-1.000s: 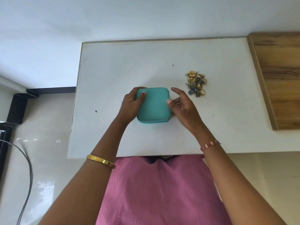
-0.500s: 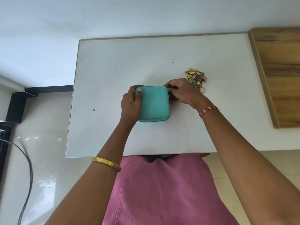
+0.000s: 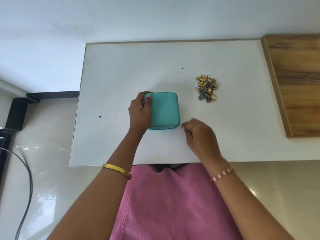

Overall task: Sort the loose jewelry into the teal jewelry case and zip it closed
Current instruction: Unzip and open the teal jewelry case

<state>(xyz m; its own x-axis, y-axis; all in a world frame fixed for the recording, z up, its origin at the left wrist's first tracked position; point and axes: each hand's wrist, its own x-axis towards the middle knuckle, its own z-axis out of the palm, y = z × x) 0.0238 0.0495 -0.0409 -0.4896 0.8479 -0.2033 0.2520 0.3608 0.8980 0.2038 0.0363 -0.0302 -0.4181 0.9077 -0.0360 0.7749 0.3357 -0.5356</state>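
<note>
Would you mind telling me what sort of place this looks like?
Probably a room in a home: a plain white table against a white wall, glossy tiled floor, and a wooden surface alongside.

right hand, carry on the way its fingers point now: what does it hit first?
Probably the teal jewelry case: the right hand has its curled fingertips aimed left at the case's near right corner, almost touching. Motion blur hides whether contact exists.

No readable text, label, brand, number or sign anywhere, the case showed plain teal, the worktop bore only small dark specks, no lettering
</note>
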